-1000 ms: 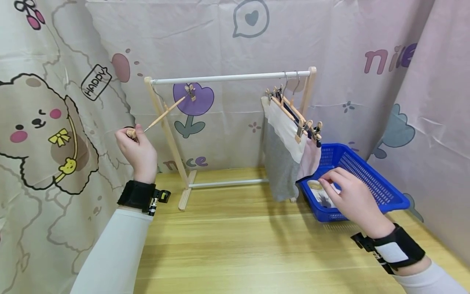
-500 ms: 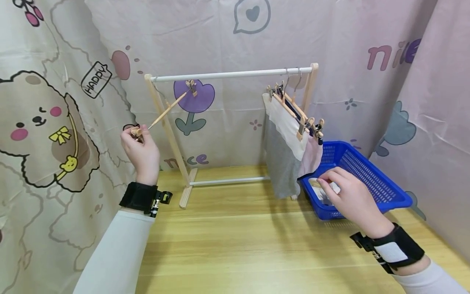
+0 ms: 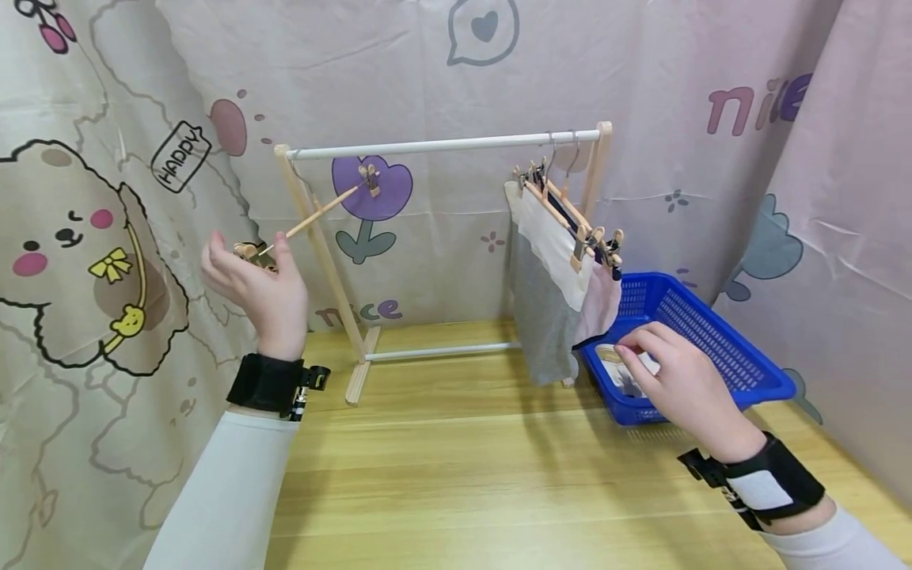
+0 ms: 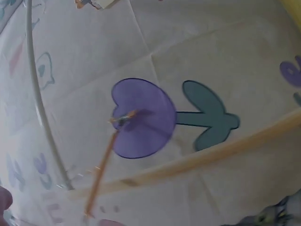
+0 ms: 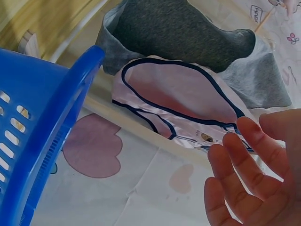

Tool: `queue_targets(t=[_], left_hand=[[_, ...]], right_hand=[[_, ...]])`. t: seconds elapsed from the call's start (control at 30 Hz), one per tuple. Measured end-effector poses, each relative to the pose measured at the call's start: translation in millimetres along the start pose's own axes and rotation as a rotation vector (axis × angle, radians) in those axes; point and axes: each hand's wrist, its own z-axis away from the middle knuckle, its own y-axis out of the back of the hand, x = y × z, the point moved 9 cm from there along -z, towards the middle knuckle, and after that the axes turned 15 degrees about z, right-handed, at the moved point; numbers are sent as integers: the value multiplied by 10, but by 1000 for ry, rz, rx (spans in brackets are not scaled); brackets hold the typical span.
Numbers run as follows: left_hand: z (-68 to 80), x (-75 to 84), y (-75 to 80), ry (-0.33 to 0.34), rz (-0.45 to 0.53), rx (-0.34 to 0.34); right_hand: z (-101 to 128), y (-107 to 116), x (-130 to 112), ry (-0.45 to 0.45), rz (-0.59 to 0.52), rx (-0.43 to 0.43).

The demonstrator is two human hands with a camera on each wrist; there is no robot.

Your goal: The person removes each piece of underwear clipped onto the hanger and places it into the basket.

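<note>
A wooden clip hanger (image 3: 324, 212) hangs by its hook near the left end of the rack's white rail (image 3: 442, 146). My left hand (image 3: 260, 289) is at the hanger's near end, its fingers spread out around the clip (image 3: 255, 255) there. At the far end is another clip (image 3: 370, 180), which shows against a printed purple flower in the left wrist view. My right hand (image 3: 680, 380) holds nothing, its fingers loosely bent over the near rim of the blue basket (image 3: 765, 388). Pink underwear with dark trim (image 5: 183, 92) hangs beyond its fingertips in the right wrist view.
At the rack's right end, clip hangers hold a white and grey garment (image 3: 545, 309) in front of the pink one. Light-coloured cloth (image 3: 620, 368) lies in the basket. Printed curtains (image 3: 427, 71) stand behind and at both sides of the wooden table (image 3: 456, 475).
My left hand's fingers, earlier curled around the near clip, have spread apart and uncovered it. My right hand has stayed at the basket.
</note>
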Motion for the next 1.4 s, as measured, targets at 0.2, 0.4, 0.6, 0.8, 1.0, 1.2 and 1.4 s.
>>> queue_targets(t=[0.2, 0.4, 0.6, 0.8, 1.0, 1.2, 1.4], left_hand=[[188, 442, -172, -250, 8, -58], [462, 729, -519, -290, 26, -290], [758, 988, -891, -330, 33, -580], [1060, 1228, -1187, -399, 75, -725], [1355, 1414, -1454, -435, 78, -822], [1648, 1502, -1667, -461, 43, -878], [1816, 1512, -1813, -455, 36, -877]], right_hand=[[-8, 26, -7, -5, -6, 13], [-17, 27, 7, -18, 3, 13], [-35, 30, 29, -27, -6, 31], [-32, 29, 50, -43, -17, 36], [-26, 19, 58, -52, -29, 38], [-6, 19, 69, -54, -25, 43], [2, 21, 66, -51, -23, 49]])
